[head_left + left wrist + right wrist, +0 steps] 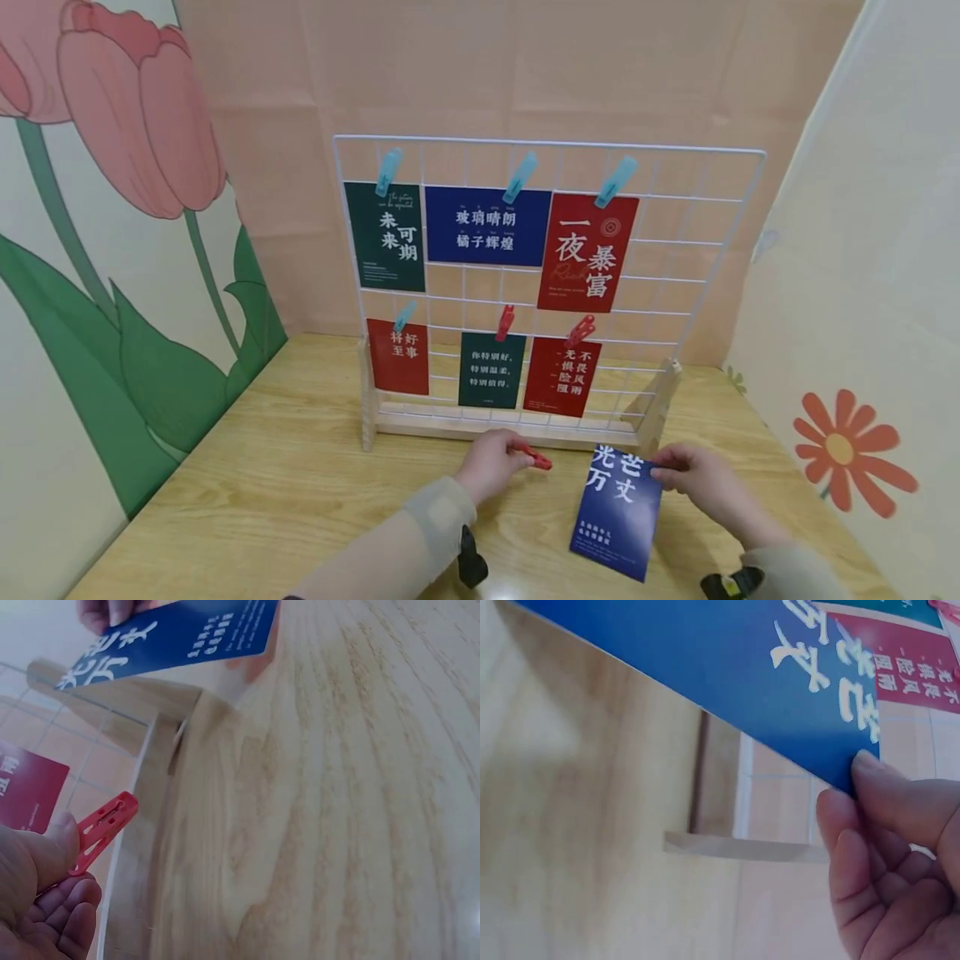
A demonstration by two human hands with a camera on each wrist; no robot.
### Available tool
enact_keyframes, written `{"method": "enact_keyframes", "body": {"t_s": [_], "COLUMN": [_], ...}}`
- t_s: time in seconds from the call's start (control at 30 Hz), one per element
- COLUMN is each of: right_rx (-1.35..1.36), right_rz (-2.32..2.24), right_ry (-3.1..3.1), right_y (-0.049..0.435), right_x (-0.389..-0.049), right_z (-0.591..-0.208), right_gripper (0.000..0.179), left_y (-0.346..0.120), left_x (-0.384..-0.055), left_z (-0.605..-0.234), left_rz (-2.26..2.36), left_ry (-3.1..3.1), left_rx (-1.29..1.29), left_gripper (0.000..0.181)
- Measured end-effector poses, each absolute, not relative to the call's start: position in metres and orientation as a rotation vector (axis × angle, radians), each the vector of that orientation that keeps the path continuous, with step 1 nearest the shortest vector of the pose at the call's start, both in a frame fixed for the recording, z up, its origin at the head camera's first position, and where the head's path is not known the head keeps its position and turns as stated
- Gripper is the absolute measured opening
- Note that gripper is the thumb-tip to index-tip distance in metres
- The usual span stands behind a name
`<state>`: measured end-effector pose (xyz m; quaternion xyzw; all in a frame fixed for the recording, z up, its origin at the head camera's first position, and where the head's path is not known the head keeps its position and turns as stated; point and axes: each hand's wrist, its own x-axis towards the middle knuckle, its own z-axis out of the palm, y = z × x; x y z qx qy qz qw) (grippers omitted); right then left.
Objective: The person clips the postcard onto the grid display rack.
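My left hand (491, 465) pinches a red clothespin (536, 457) between thumb and fingers, just in front of the rack's wooden base. In the left wrist view the red clothespin (106, 829) points away from the thumb. A blue card with white characters (618, 515) hangs from my right hand (701, 479), which grips its upper right corner. The right wrist view shows the thumb and index finger on that corner of the blue card (705, 667). The card is held in front of the rack's right end, apart from the clothespin.
A white wire grid rack (697, 237) on a wooden base (510, 433) stands at the back of the table (247, 467). Blue clothespins (521, 177) and red clothespins (580, 331) hold several cards on it in two rows. Flower-printed walls flank both sides.
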<state>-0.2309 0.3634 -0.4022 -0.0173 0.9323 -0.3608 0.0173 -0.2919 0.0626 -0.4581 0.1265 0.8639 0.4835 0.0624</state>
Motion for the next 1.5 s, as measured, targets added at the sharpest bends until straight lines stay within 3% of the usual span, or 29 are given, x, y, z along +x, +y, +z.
{"method": "enact_keyframes", "body": {"t_s": [0.23,0.53,1.13,1.5], "right_rx": [-0.194,-0.401,-0.502,-0.503], "right_rz": [-0.994,-0.933,-0.915,-0.802], "right_ry": [2.965,3.017,3.229,3.276], "right_y": [0.368,0.369,0.375,0.377], "right_x": [-0.24,-0.246,-0.273,-0.288], "right_z": [-0.386,-0.367,-0.298,-0.286], "right_gripper": [0.01,0.005,0.013,0.015], "left_y": [0.064,0.063,0.075,0.088], "left_x": [-0.292,-0.291,-0.282,-0.284], "left_z": [-0.447,-0.428,-0.371,-0.347], "left_rz": [1.477,1.443,1.417,1.406], "left_ry": [2.597,2.622,2.685,2.76], "left_rx": [0.413,0.442,0.533,0.626], "left_gripper": [0.007,0.012,0.026,0.024]}}
